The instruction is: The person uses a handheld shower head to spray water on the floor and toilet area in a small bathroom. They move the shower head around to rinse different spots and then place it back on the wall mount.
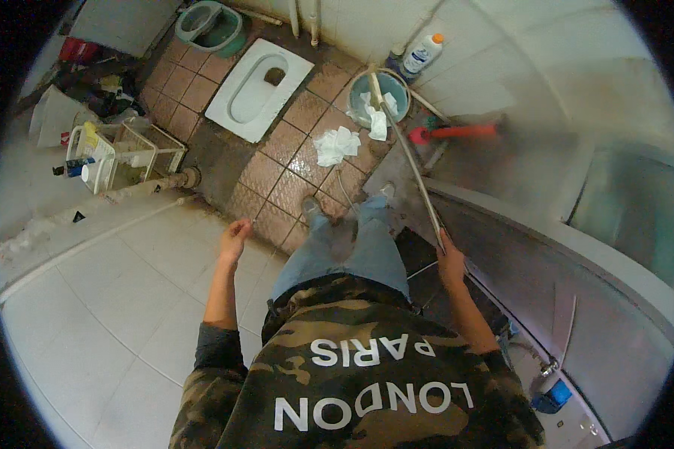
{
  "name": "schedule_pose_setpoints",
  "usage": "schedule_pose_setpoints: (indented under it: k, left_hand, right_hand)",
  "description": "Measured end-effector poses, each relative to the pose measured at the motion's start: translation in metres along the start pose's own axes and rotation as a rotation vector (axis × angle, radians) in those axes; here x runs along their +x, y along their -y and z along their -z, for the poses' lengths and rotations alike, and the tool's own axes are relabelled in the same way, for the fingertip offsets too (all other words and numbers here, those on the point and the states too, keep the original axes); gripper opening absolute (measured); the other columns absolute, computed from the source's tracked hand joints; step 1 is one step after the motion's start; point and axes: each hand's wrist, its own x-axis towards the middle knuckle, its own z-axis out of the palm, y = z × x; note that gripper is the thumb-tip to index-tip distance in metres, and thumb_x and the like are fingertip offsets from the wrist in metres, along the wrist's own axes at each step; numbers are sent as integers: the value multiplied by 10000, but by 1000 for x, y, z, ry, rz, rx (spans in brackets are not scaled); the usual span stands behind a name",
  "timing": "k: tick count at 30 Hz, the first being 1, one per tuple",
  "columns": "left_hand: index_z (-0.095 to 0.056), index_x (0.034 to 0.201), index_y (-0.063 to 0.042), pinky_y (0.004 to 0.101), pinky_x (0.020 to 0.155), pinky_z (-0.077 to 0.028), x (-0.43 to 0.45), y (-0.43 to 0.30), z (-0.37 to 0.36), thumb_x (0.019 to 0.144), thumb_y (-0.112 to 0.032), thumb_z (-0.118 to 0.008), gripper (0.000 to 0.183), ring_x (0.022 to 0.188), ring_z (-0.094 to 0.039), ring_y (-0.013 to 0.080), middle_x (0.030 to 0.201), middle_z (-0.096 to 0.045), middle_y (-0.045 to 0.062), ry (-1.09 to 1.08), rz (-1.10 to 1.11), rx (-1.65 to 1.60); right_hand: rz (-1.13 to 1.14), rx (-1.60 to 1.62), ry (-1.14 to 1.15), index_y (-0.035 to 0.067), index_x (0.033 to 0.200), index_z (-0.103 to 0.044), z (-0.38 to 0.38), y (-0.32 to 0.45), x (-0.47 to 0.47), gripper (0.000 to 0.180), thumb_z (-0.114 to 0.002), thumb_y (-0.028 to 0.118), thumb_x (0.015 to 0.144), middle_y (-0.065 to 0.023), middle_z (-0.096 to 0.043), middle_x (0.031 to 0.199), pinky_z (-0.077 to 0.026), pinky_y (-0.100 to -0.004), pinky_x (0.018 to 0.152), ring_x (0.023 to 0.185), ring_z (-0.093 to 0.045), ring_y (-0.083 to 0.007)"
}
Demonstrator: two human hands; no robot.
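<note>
My right hand (451,261) grips the end of a long metal pole (413,160). The pole slants forward to a pale, narrow head (376,87) over a round bucket (360,115) by the wall. White crumpled tissue lies in that bucket, and a piece of tissue (378,124) hangs over its near rim. On the wet tiles beside it sits a heap of white tissue (337,146). Away to the left, my left hand (235,242) is raised with the fingers curled together; whether something small is pinched at the fingertips is unclear.
A white squat toilet (247,115) is set in the brown tile floor (275,174). Behind it stands a green mop bucket (233,39). A white plastic rack (129,149) is at left. Near the wall are a white bottle (421,56) and a red-handled tool (463,132). A door (511,247) flanks my right.
</note>
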Motion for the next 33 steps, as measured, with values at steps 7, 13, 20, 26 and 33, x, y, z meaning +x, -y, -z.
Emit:
schedule_pose_setpoints:
  k: [7, 13, 20, 26, 33]
  left_hand:
    - [-552, 1021, 27, 245, 717, -437, 38, -16, -35, 837, -139, -538, 249, 755, -545, 126, 843, -592, 48, 175, -107, -52]
    - [-551, 1032, 26, 239, 707, -434, 39, -21, -35, 839, -150, -538, 262, 753, -538, 104, 848, -592, 40, 195, -105, -129]
    - [-543, 1051, 21, 244, 716, -434, 35, -4, -15, 845, -168, -535, 280, 773, -544, 117, 905, -596, 46, 120, -47, -98]
    - [-539, 1059, 1, 269, 751, -438, 31, 12, -13, 828, -275, -569, 361, 841, -561, 145, 938, -592, 55, 150, -29, -149]
    - [-536, 1053, 24, 273, 724, -449, 43, 9, -25, 847, -176, -535, 287, 808, -561, 145, 914, -592, 62, 150, 63, -143]
  right_hand:
    - [-7, 1, 1, 190, 1266, -410, 46, 0, -80, 527, -552, 67, 773, -187, -588, 891, -452, -377, 652, 730, -575, -329]
    - [-34, 202, -11, 193, 1268, -408, 18, 2, -42, 509, -546, 80, 791, -199, -584, 845, -446, -355, 648, 702, -571, -334]
    - [-146, 82, 58, 180, 1261, -418, 47, 13, -35, 486, -542, 77, 802, -187, -560, 1069, -430, -311, 775, 953, -560, -311]
    - [-83, 172, -39, 213, 1269, -413, 78, 14, -86, 496, -553, 89, 810, -165, -593, 1004, -451, -333, 678, 789, -605, -257]
    - [-265, 193, 13, 209, 1266, -424, 115, 7, -173, 483, -546, 88, 814, -105, -603, 1021, -456, -300, 634, 751, -599, -174]
